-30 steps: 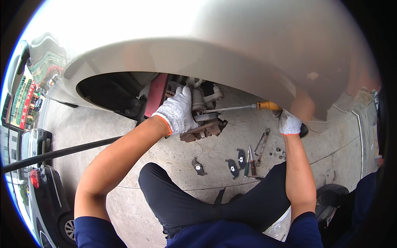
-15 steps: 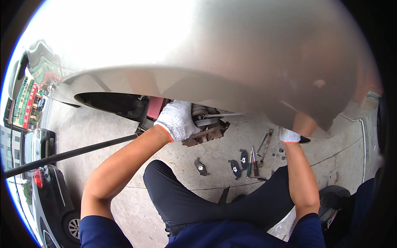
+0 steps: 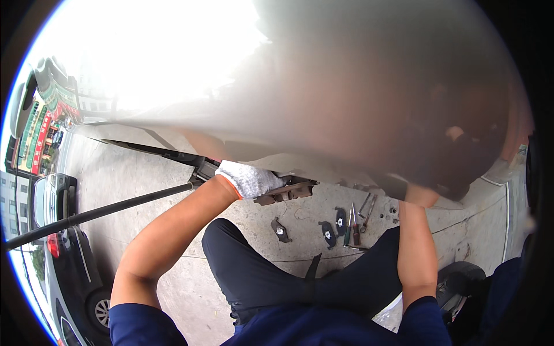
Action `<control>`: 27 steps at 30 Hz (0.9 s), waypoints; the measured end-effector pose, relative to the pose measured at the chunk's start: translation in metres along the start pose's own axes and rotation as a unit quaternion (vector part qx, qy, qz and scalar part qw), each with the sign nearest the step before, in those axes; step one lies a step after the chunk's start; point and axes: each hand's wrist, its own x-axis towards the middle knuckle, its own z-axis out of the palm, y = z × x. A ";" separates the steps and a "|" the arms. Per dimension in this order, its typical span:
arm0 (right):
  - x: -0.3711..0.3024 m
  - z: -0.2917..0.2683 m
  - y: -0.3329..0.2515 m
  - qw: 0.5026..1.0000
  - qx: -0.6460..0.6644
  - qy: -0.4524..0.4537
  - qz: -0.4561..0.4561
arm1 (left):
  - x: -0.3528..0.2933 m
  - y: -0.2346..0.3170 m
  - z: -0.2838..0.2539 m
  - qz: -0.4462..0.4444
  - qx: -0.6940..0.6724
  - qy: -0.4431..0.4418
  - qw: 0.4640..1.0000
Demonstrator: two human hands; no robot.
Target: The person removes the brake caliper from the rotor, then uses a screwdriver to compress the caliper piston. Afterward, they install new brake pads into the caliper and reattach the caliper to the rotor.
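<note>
My left hand (image 3: 248, 179), in a white knit glove with an orange cuff, is closed on a rusty brown brake caliper (image 3: 291, 193) below the car's fender edge. Its fingertips are partly hidden against the metal. My right forearm (image 3: 416, 236) reaches up under the silver car body (image 3: 358, 115), which covers the hand, so its fingers and anything in them cannot be seen. On the ground between my knees and the car lie a worn brake pad (image 3: 281, 229) and two dark brake pads, one (image 3: 327, 234) nearer me than the other (image 3: 340, 221).
Beside the pads lie a red-handled screwdriver (image 3: 355, 226), a green-handled tool (image 3: 348, 228) and a long wrench (image 3: 369, 212). Several small dark parts (image 3: 393, 211) rest farther right. A long black bar (image 3: 104, 214) slants in from the left to a jack (image 3: 203, 170). Parked cars (image 3: 72, 277) stand at left.
The car's edge now covers more of the brake and the wheel opening. My right glove, visible before, has gone behind the bodywork. My left hand stays at the caliper.
</note>
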 end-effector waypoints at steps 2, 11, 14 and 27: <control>0.006 -0.003 -0.007 1.000 0.001 -0.005 -0.001 | -0.001 0.002 -0.007 0.039 0.136 0.039 0.989; -0.007 -0.027 0.100 0.964 0.036 0.217 0.147 | -0.003 0.047 -0.031 -0.030 0.264 0.064 0.962; -0.061 -0.013 0.167 0.927 -0.057 0.309 0.205 | -0.009 0.059 -0.033 -0.063 0.268 0.056 0.960; -0.119 -0.003 0.214 0.683 -0.706 0.108 0.155 | -0.015 0.069 -0.039 -0.081 0.279 0.041 0.956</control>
